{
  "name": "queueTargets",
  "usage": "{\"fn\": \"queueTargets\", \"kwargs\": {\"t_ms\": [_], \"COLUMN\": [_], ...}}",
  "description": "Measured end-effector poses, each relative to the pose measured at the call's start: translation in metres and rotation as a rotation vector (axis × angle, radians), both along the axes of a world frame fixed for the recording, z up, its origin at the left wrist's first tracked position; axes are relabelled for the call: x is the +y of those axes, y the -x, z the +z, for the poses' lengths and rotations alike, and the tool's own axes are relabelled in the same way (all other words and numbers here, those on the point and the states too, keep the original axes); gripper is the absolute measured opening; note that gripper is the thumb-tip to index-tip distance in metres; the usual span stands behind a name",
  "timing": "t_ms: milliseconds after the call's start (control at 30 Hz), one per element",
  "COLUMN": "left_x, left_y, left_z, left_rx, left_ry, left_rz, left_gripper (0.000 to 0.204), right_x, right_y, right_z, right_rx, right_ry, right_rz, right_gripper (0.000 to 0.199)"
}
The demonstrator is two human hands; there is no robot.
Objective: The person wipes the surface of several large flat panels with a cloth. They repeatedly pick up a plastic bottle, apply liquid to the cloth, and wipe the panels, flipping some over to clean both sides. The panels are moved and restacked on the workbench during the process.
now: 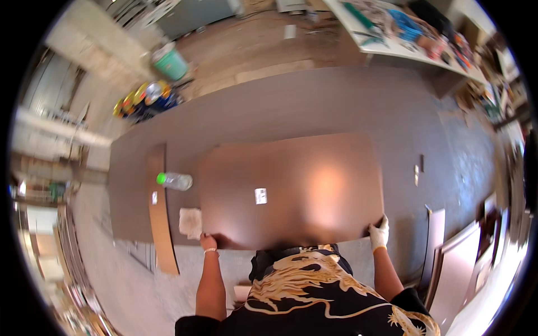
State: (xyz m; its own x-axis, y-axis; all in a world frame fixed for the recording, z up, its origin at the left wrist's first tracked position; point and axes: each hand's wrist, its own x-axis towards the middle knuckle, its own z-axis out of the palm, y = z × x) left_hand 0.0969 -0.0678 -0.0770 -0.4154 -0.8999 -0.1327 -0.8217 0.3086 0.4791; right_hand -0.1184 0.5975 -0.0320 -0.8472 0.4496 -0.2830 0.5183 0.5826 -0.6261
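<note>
A large brown board (263, 165) with a small white label (261, 196) lies over the worktable, its near edge close to my body. At the board's near left corner, my left hand (208, 242) is bare and closed on the edge. My right hand (380, 232), in a white glove, grips the near right corner. Left of the board are a folded pale cloth (190, 223) and a clear bottle with a green cap (178, 181) lying on its side. Beyond them a narrow brown strip (161, 229) sticks out past the table's near edge.
The wide dark table (269, 103) reaches out beyond the board. Small pieces (416, 175) lie on its right part. Several panels (457, 257) lean at the near right. Tins (148, 96) and a green bucket (170, 63) stand far left; a cluttered bench (386, 47) stands far right.
</note>
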Motion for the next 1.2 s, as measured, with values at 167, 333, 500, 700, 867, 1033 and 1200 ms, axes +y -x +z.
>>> {"fn": "queueTargets", "kwargs": {"t_ms": [167,333,500,700,867,1033,1200], "left_x": [0.001,-0.024,-0.086,-0.08,-0.108,-0.121,-0.074], "left_y": [-0.009,-0.019,-0.045,-0.009,-0.02,0.032,0.058], "left_z": [-0.005,0.003,0.003,0.017,0.008,0.062,0.146], "left_rx": [0.011,0.035,-0.048,-0.307,-0.394,0.041,0.88], "left_ry": [0.014,-0.259,-0.004,0.228,0.433,-0.029,-0.61], "left_rz": [0.087,-0.063,0.212,-0.548,-0.607,-0.099,-0.158], "left_gripper": [0.037,0.036,0.026,0.041,0.041,0.032,0.041], "right_x": [0.002,0.006,-0.03,-0.142,-0.254,-0.303,-0.37], "right_y": [0.003,0.007,0.017,-0.013,-0.057,-0.07,-0.072], "right_z": [-0.008,0.009,0.033,0.06,0.072,0.105,0.16], "right_rx": [-0.072,-0.126,-0.284,-0.231,-0.086,-0.15,-0.235], "right_ry": [0.373,0.33,-0.411,-0.604,-0.364,0.46,1.231], "right_rz": [-0.072,-0.082,0.102,0.394,0.669,0.556,0.653], "right_gripper": [0.076,0.079,0.077,0.077,0.067,0.058,0.071]}}
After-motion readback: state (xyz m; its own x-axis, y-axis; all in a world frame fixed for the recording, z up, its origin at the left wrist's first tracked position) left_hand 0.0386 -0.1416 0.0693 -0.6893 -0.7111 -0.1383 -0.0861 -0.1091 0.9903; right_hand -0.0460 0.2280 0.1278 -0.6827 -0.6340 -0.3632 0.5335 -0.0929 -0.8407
